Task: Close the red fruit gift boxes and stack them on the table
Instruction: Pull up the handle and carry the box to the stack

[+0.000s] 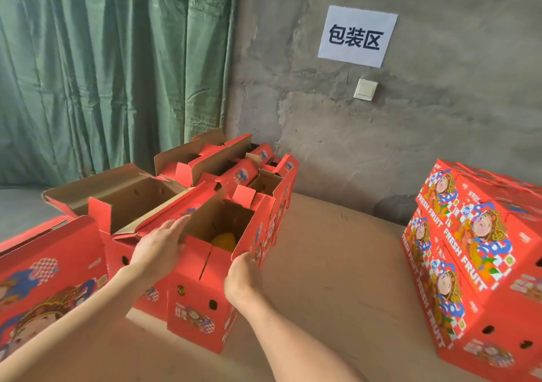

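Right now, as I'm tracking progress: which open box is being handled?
The front open box, with yellow fruit inside: the left hand rests on its left side, the right hand grips its right edge. Other open boxes stand behind it.

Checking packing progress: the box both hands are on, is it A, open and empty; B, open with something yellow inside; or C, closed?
B: the box touched by the left hand and right hand has its flaps up, a yellow item showing inside.

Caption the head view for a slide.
Left hand rests on an open red fruit gift box, right hand grips its rim; closed boxes stacked at right.
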A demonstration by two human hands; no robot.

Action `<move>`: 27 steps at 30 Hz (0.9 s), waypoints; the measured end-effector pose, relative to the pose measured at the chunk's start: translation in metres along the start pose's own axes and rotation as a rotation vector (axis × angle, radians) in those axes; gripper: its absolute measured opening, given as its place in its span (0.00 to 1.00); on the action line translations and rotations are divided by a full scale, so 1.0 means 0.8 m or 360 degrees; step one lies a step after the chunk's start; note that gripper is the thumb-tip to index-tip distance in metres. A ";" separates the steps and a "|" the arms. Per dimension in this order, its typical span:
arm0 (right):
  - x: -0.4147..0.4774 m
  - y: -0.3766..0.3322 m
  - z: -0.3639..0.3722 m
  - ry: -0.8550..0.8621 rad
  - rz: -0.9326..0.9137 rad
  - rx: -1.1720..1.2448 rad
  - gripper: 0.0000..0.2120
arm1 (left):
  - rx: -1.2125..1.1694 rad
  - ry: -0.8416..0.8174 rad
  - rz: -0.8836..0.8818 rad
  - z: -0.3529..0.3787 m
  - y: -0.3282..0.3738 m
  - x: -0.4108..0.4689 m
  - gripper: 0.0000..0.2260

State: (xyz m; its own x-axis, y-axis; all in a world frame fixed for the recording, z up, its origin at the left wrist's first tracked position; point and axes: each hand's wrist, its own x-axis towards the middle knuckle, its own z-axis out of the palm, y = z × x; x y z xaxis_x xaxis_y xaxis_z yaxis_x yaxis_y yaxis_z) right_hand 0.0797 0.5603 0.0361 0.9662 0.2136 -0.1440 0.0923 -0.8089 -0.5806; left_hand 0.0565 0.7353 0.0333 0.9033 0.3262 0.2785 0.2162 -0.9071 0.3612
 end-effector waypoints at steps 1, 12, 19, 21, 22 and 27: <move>-0.003 0.008 -0.007 0.0030 0.0019 0.0021 0.16 | -0.0090 0.0011 0.0032 -0.003 0.013 -0.005 0.28; -0.060 0.158 -0.125 -0.0060 -0.0272 -0.0384 0.09 | -0.0584 0.0472 0.0010 -0.022 0.091 -0.037 0.14; -0.106 0.264 -0.224 -0.0252 -0.0379 -0.0597 0.07 | -0.0705 0.0281 -0.0004 0.001 0.140 -0.073 0.14; -0.119 0.294 -0.251 -0.0283 -0.0365 -0.0614 0.09 | -0.0750 0.0022 -0.0039 0.010 0.158 -0.086 0.15; -0.126 0.309 -0.265 -0.0289 -0.0342 -0.0630 0.10 | -0.0773 -0.0101 -0.0030 0.016 0.168 -0.094 0.13; -0.156 0.391 -0.328 -0.0247 -0.0208 -0.0709 0.11 | -0.0984 -0.0381 0.0087 0.038 0.230 -0.152 0.09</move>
State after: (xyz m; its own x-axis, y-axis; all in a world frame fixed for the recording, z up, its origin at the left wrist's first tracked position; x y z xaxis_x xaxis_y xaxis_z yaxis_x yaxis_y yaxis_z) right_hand 0.0513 0.1367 0.0825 0.8957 0.3805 -0.2301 0.3369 -0.9184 -0.2073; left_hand -0.0024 0.5204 0.0387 0.9798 0.1514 0.1310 -0.0198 -0.5777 0.8160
